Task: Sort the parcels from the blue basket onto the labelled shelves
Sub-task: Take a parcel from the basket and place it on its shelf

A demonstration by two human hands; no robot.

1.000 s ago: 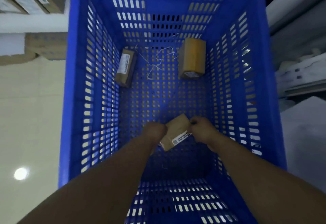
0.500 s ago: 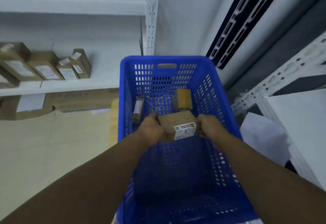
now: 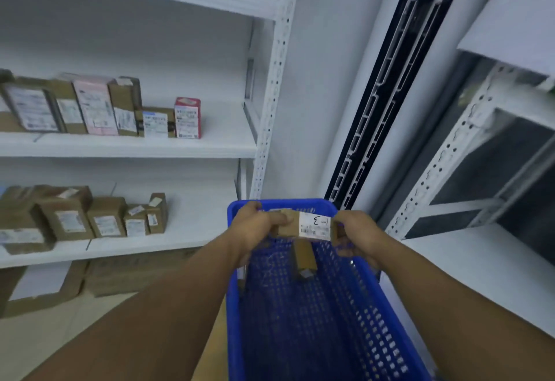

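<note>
I hold a small brown cardboard parcel (image 3: 303, 224) above the far end of the blue basket (image 3: 303, 320). Its white label faces me with handwriting that reads "1-3" upside down. My left hand (image 3: 255, 227) grips its left end and my right hand (image 3: 357, 233) grips its right end. Another brown parcel (image 3: 304, 257) lies inside the basket below the held one. White shelves (image 3: 180, 148) stand to the left with rows of parcels.
The middle shelf carries several boxes, among them a red one (image 3: 187, 117) at the row's right end. The lower shelf (image 3: 180, 236) holds brown boxes (image 3: 105, 218). Flat cardboard boxes (image 3: 42, 287) lie on the floor. A second white rack (image 3: 468, 152) stands to the right.
Both hands lifted the parcel from the basket's bottom up above its far rim. My view rose from the basket's inside to the shelves.
</note>
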